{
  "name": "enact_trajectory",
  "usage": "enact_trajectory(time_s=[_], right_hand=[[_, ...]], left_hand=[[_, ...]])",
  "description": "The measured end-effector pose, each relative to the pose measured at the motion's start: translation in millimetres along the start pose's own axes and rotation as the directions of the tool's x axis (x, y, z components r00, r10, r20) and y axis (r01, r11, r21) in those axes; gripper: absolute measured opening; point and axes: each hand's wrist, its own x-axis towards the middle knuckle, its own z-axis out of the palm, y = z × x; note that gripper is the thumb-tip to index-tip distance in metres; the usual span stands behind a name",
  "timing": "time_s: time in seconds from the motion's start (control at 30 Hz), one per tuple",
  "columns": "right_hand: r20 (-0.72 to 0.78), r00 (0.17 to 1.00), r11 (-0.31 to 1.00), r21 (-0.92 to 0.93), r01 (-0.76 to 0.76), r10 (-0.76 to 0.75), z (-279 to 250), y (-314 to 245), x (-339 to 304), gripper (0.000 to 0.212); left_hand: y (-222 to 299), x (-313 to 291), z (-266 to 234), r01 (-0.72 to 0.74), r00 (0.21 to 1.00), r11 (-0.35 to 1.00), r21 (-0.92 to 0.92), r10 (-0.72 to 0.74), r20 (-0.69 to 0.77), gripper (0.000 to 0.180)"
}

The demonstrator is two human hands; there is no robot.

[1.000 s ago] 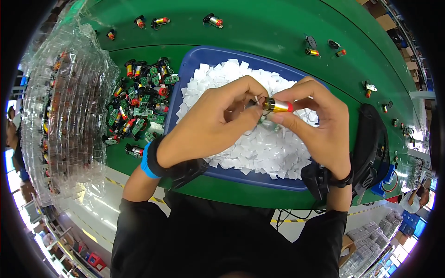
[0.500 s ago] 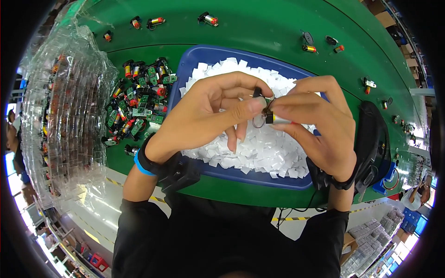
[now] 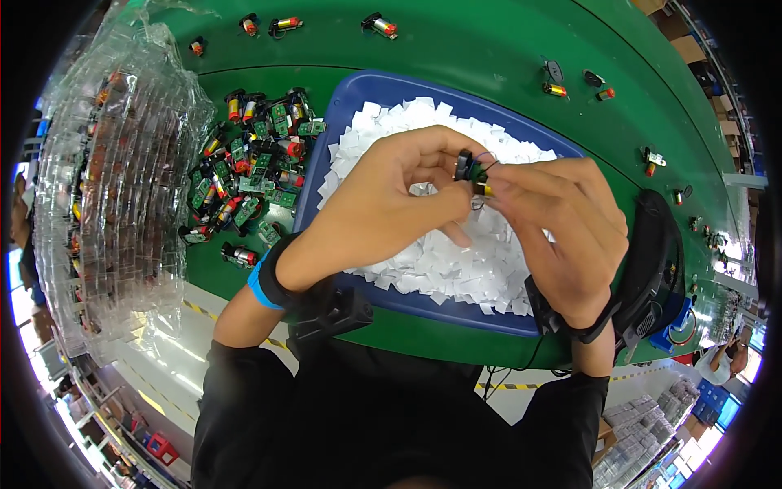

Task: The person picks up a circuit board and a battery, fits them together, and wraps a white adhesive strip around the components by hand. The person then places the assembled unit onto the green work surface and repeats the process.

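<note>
Over a blue tray (image 3: 352, 91) of small white paper-like squares (image 3: 423, 257), my two hands meet around a small wired battery assembly. My left hand (image 3: 391, 200) is closed on its black plastic end piece (image 3: 464, 165), fingers curled behind it. With thumb and fingertips, my right hand (image 3: 566, 216) pinches the battery cell (image 3: 483, 188), of which only a yellow and black end shows. Thin wires (image 3: 487, 158) loop between the two parts. The rest of the cell is hidden by my right fingers.
Left of the tray lies a heap of similar batteries with green circuit boards (image 3: 252, 159). Beyond it stand stacked clear plastic trays (image 3: 122, 204) in film. Single assemblies (image 3: 380, 26) are spread along the green bench's far side. A black bag-like object (image 3: 656, 261) sits on the right.
The black end piece has turned upward between my left fingers. My right fingers now cover more of the battery cell. The view has shifted slightly.
</note>
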Motion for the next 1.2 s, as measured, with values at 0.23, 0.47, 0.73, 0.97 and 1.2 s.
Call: enact_trajectory(time_s=[0.23, 0.47, 0.73, 0.97, 1.2], right_hand=[[-0.115, 0.993, 0.998, 0.058, 0.0, 0.007, 2, 8, 3, 0.028], [-0.076, 0.996, 0.999, 0.02, 0.051, -0.049, -1, 8, 3, 0.028], [-0.043, 0.999, 0.998, 0.062, 0.023, -0.02, -10, 5, 10, 0.028], [-0.065, 0.959, 0.938, 0.237, -0.255, 0.277, -31, 1, 6, 0.025], [0.065, 0.911, 0.821, 0.411, -0.396, 0.407, -10, -1, -2, 0.02]], left_hand=[[12, -4, 5, -0.036, 0.999, 0.998, 0.058, 0.036, -0.005, 0.035], [8, -9, 10, -0.015, 1.0, 0.99, 0.143, 0.018, -0.021, 0.032], [1, -3, 6, -0.075, 0.996, 0.986, 0.149, 0.081, -0.04, 0.028], [0, 1, 7, -0.283, 0.957, 0.959, -0.019, 0.281, -0.073, 0.032], [-3, -3, 9, -0.362, 0.926, 0.918, 0.162, 0.374, -0.046, 0.035]])
